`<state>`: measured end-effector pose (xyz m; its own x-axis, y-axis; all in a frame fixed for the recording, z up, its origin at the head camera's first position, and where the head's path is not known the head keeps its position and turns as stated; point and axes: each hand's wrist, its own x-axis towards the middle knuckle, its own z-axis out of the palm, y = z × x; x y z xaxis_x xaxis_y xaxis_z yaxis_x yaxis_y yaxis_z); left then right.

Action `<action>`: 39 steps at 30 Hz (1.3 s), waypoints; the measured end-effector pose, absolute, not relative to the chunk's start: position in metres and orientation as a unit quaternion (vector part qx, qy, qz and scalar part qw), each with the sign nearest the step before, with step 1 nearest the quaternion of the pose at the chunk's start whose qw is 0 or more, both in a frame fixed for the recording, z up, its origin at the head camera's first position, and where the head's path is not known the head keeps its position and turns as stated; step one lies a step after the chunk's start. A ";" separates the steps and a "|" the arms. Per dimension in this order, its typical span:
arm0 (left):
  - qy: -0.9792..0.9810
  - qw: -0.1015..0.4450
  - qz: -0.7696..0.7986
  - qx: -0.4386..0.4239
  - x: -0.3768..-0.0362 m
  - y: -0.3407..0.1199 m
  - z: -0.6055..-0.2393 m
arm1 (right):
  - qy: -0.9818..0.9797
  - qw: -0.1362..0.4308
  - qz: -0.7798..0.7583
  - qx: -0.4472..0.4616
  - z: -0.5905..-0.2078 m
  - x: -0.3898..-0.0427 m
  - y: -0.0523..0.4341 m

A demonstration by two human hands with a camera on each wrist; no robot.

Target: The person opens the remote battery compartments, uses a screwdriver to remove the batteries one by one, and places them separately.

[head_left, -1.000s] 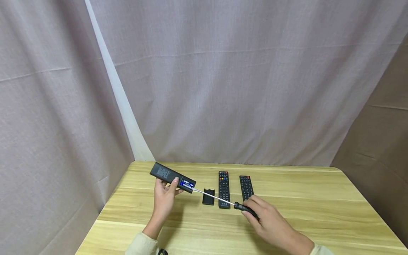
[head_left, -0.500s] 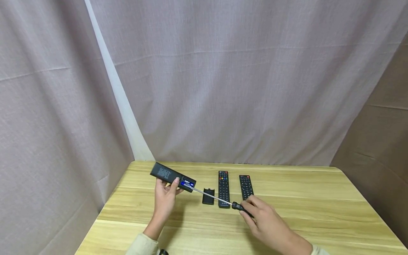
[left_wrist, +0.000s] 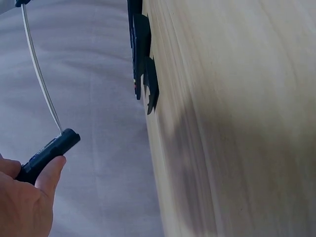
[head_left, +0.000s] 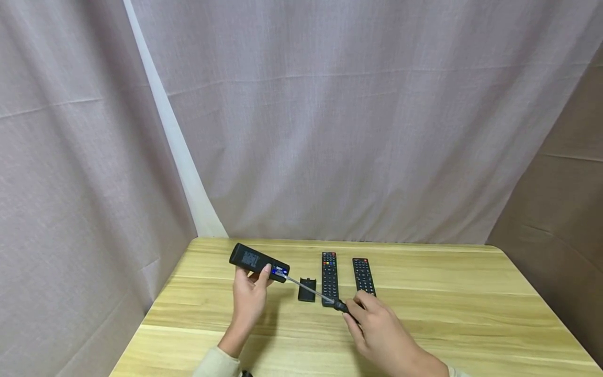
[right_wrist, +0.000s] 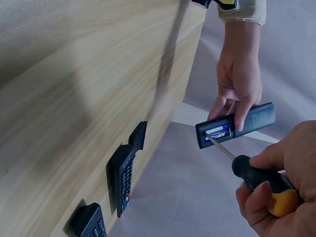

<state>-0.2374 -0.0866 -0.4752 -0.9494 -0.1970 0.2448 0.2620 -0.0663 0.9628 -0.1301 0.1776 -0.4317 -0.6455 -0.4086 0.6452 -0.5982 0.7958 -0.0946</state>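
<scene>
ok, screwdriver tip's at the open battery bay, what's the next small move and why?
Probably a gentle lever upward with the screwdriver to lift a battery out. The left hand holds the remote off the table with its cover already lying aside, and the right hand has the tip resting at the exposed batteries, which still sit in the bay.

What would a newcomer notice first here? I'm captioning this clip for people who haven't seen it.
First, the left hand gripping a black remote above the table, its open battery bay showing blue cells. The right hand grips a screwdriver whose tip is in that bay. Behind lie a loose battery cover and two remotes, face up, side by side.
</scene>
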 end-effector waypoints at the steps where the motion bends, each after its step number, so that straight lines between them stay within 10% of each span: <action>1: -0.667 0.157 -0.728 -0.024 -0.237 -0.086 -0.475 | -0.895 0.312 0.152 0.280 -0.432 -0.130 0.177; 39: -0.569 0.111 -0.815 0.012 -0.253 -0.101 -0.487 | -0.870 0.289 0.331 0.223 -0.470 -0.151 0.202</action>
